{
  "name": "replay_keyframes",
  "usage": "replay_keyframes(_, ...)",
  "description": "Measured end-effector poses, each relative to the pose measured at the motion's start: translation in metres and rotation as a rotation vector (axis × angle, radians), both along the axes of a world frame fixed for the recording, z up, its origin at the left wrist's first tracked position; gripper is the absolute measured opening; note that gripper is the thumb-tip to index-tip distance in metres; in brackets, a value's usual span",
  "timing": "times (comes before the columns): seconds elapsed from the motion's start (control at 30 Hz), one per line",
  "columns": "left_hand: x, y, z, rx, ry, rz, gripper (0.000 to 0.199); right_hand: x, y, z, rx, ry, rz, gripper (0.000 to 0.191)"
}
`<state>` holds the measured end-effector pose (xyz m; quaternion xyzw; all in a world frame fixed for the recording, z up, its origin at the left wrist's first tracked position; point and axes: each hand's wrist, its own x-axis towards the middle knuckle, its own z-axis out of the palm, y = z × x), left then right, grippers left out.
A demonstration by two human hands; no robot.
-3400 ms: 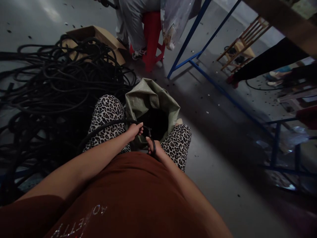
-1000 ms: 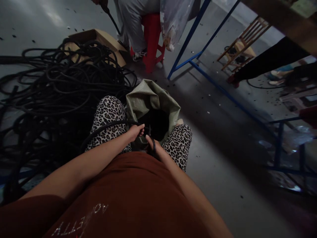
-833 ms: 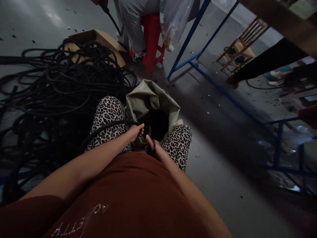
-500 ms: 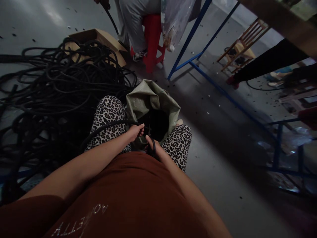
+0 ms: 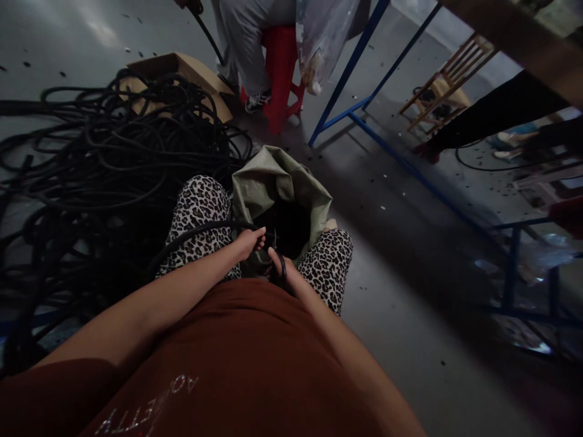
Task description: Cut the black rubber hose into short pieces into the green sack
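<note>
My left hand (image 5: 252,241) is closed around a length of black rubber cord (image 5: 204,227), which runs over my left knee toward the pile on the floor. Close beside it, my right hand (image 5: 279,262) grips scissors (image 5: 283,270) with a black looped handle. Their thin blades point up by the left fingertips; whether they touch the cord is too dark to tell. Both hands are over the near edge of a greenish woven sack (image 5: 303,182), open at the top between my knees. Its inside is in deep shadow.
A large tangle of black cord (image 5: 136,145) lies at the left, partly over a cardboard box (image 5: 204,76). Ahead, a person sits on a red stool (image 5: 280,73) beside a hanging clear plastic bag (image 5: 321,42). A blue metal frame (image 5: 350,115) and wooden chair (image 5: 437,91) stand at right.
My hands, the cord and the scissors have hardly moved. At the far right, another person's dark-clad leg and foot have shifted slightly.
</note>
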<state>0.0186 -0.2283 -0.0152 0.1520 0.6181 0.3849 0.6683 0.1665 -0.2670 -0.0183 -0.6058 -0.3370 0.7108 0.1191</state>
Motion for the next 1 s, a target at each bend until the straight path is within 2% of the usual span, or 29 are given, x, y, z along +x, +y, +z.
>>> replay_keyframes(0.23,0.001,-0.001,0.001,0.008,0.033,0.002,0.033,-0.002,-0.001,0.014,0.014,-0.055,0.011,0.052)
replay_keyframes(0.37,0.002,-0.006,0.007,0.122,0.148,0.012,0.034,-0.001,-0.001,0.020,0.012,-0.053,-0.007,0.051)
replay_keyframes(0.47,0.001,-0.010,0.014,0.200,0.213,0.078,0.033,-0.001,0.000,0.020,0.012,-0.052,-0.039,0.051)
replay_keyframes(0.6,0.002,-0.011,0.020,0.176,0.209,0.157,0.030,-0.002,0.000,0.022,0.005,-0.074,-0.057,0.051)
replay_keyframes(0.8,0.003,-0.007,0.015,0.177,0.160,0.139,0.027,-0.002,0.000,0.025,0.007,-0.133,-0.081,0.048)
replay_keyframes(1.0,0.002,-0.005,0.009,0.129,0.185,0.143,0.025,-0.002,-0.001,0.018,-0.001,-0.183,-0.061,0.045)
